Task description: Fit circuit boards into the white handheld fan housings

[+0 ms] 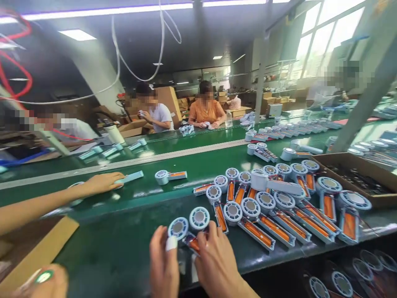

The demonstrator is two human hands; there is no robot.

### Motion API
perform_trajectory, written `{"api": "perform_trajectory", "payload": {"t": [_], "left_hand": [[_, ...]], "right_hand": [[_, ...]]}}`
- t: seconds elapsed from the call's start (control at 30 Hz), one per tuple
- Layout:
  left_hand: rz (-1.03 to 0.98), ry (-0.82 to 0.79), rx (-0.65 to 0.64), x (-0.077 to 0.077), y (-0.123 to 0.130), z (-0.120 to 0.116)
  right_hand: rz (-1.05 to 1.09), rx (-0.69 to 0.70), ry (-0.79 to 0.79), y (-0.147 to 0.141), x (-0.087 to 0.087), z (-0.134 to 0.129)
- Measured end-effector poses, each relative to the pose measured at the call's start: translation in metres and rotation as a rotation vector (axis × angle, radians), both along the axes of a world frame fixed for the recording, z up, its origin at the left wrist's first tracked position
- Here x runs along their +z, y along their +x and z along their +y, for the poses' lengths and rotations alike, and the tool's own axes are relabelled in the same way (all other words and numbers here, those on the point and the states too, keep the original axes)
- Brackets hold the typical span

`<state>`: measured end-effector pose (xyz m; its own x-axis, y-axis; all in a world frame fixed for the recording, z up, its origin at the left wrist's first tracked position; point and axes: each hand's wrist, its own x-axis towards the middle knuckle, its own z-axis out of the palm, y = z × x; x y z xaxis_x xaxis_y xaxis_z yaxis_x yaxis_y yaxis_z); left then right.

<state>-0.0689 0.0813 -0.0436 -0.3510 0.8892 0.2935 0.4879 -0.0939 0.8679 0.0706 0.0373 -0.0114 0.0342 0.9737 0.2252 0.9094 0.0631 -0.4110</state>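
My left hand (164, 260) is at the left side of a pale blue handheld device with a slotted round head (178, 228). A white wrap covers one fingertip, and the fingers close on the edge of that device. My right hand (215, 256) bends its fingers round the handle area of a second such device (199, 218), just beside the first. An orange strip (194, 243) shows in an open handle between my hands; the lower parts are hidden by my fingers. To the right lie several more of these devices (250, 207), with orange inserts in their open handles.
A co-worker's hand (104, 182) rests on a device on the green belt (149, 194); another hand (51, 281) is at lower left, near a cardboard box (52, 248). A brown box of dark parts (369, 194) stands at right. Other people sit across the line.
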Motion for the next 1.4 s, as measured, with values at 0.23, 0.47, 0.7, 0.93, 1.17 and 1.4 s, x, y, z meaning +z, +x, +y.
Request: {"api": "perform_trajectory", "payload": {"t": [0.23,0.47,0.7,0.93,1.17,1.4], "left_hand": [[-0.018,-0.097,-0.153,0.009,0.036,0.014],[0.162,-0.125,-0.291,0.028,0.03,0.023],[0.559,-0.09,-0.251,0.069,0.033,0.131],[0.965,-0.077,-0.324,0.071,0.07,0.226],[1.219,-0.059,-0.496,0.095,0.042,0.204],[1.216,0.006,-0.71,0.084,0.033,0.137]], "right_hand": [[-0.024,0.044,0.412,0.017,-0.05,-0.013],[-0.011,0.291,0.616,0.037,-0.059,-0.004],[0.011,0.276,0.674,0.034,-0.071,-0.001],[0.067,0.229,0.724,0.025,-0.088,0.012],[0.195,0.244,0.841,0.017,-0.092,0.02],[0.315,0.322,0.657,0.032,-0.06,-0.001]]}}
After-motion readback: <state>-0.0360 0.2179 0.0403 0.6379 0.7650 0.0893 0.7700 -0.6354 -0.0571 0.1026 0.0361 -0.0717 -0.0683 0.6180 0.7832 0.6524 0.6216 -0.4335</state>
